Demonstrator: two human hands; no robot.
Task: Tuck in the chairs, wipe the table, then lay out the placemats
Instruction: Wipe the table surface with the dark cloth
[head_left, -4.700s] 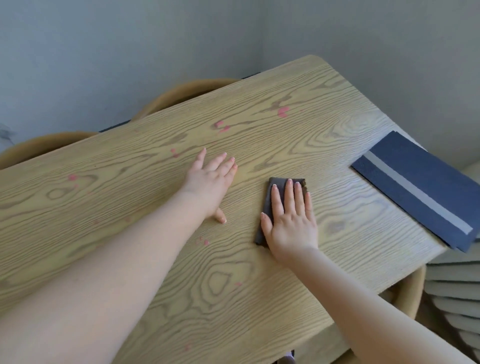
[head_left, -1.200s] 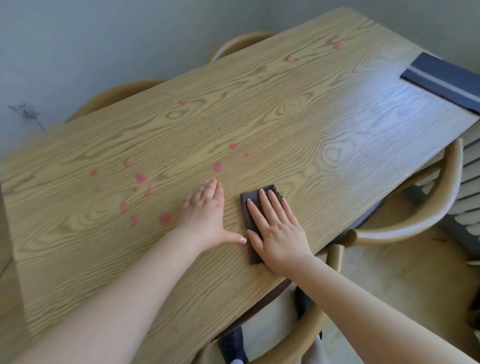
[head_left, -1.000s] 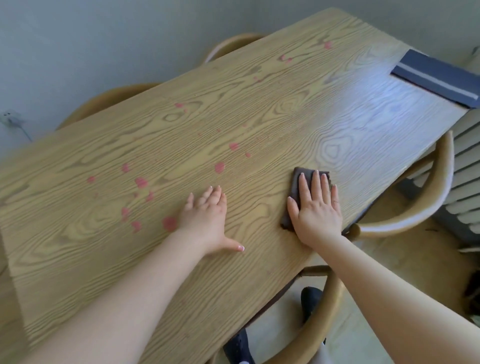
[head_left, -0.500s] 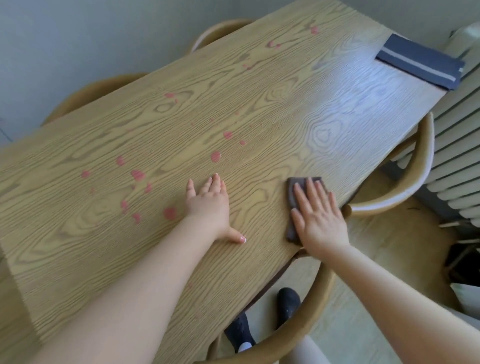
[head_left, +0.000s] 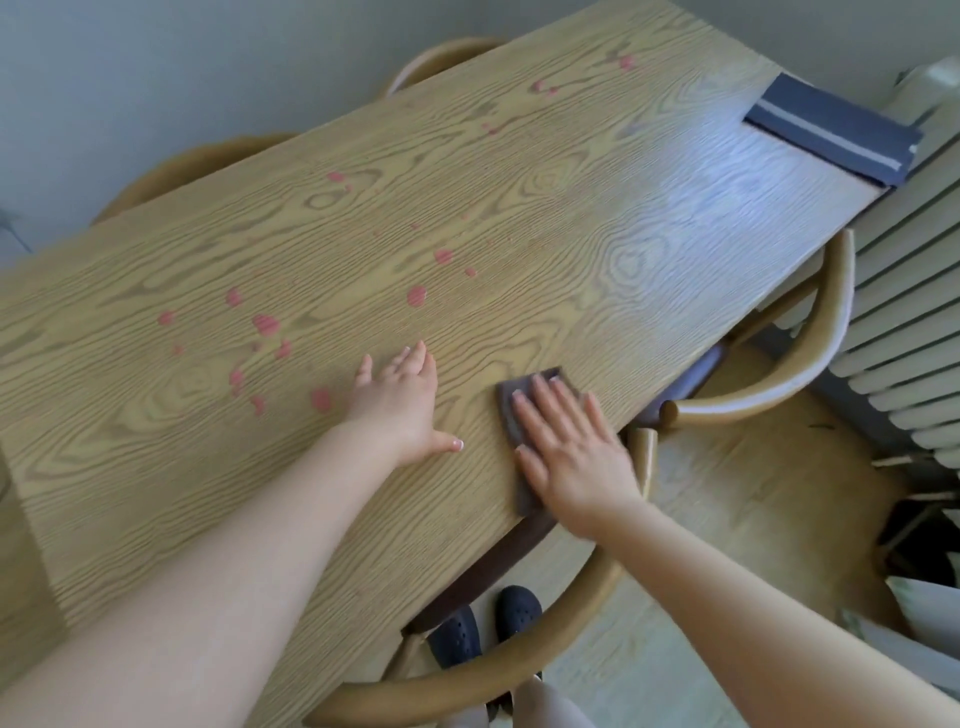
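Note:
A long wooden table carries several pink spots, mostly left of my hands. My right hand presses flat, fingers straight, on a dark folded cloth near the table's near edge. My left hand rests flat on the wood beside it, thumb spread, just right of the pink spots. A stack of dark blue placemats with a pale stripe lies at the table's far right end. Wooden chairs stand tucked at the near side and the far side.
A second near-side chair's curved back arcs around my dark shoes on the pale wood floor. A ribbed pale radiator-like surface stands to the right. A grey wall runs behind the table.
My right hand slid the cloth right along the near edge, then back a little toward me. My left hand stayed planted. The view drifted, showing more floor and chairs.

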